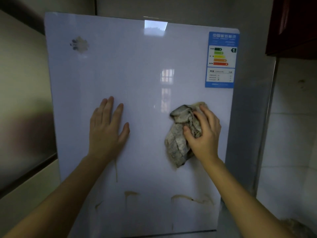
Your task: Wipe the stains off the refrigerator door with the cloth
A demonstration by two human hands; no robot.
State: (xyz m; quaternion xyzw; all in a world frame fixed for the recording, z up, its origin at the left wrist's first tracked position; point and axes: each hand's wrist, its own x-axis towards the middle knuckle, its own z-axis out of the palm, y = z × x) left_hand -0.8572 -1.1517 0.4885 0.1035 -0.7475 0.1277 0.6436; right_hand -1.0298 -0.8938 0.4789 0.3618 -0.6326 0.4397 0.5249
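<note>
The white refrigerator door (140, 69) fills the middle of the view. My right hand (203, 133) grips a crumpled grey-and-beige cloth (178, 140) and holds it against the door's right half. My left hand (107, 127) lies flat on the door, fingers straight and spread. A dark smudge stain (79, 44) sits near the door's upper left corner. Brownish drip stains (131, 194) run across the lower part, with a curved streak (190, 198) under the cloth and a thin run (116, 170) below my left wrist.
A blue energy label (221, 60) is stuck at the door's upper right. A dark red cabinet (293, 26) hangs at the top right above a tiled wall (291, 134). A beige wall and ledge (22, 103) close in on the left.
</note>
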